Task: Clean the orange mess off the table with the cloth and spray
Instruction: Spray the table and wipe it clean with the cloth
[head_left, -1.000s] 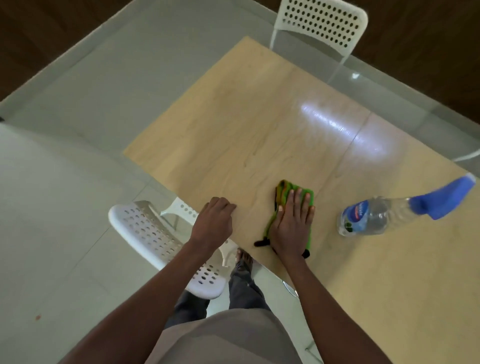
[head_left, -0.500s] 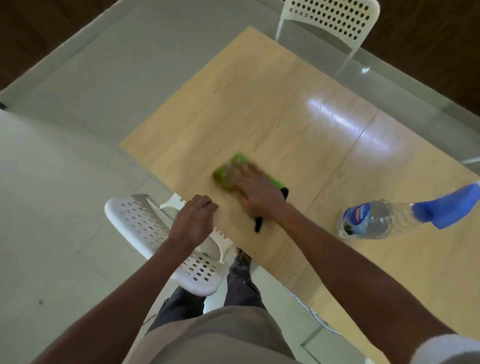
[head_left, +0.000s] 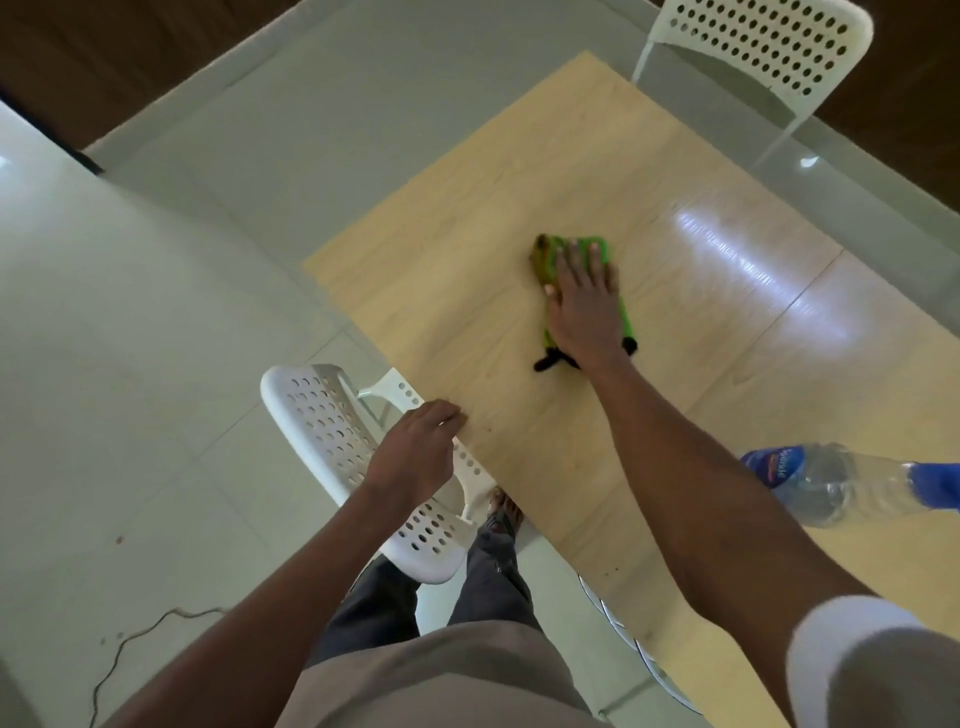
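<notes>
1. The right hand lies flat, palm down, on the cloth, fingers straight and close together, pressing it onto the bench; it grips nothing.
2. The left hand rests at the near edge of the bench with its fingers loosely curled over that edge, holding no object.
3. The cloth is a bright green, soft-looking fabric bunched under the palm, with an orange-brown stain at its far end and black trim showing by the wrist. It sits near the middle of the bench, well apart from the left hand.
4. The bench top is pale, smooth wood-grain laminate with a thin seam line and a glossy patch of reflected light on the right.
5. The spray bottle is clear, ribbed plastic with a blue label and a blue top, at the right edge of the view, beyond the right forearm.
6. A white plastic chair with a perforated seat stands just beside the bench under the left hand; a second perforated white chair stands at the far side.
7. The floor is pale, glossy tile, with a thin dark cable lying on it at lower left.
</notes>
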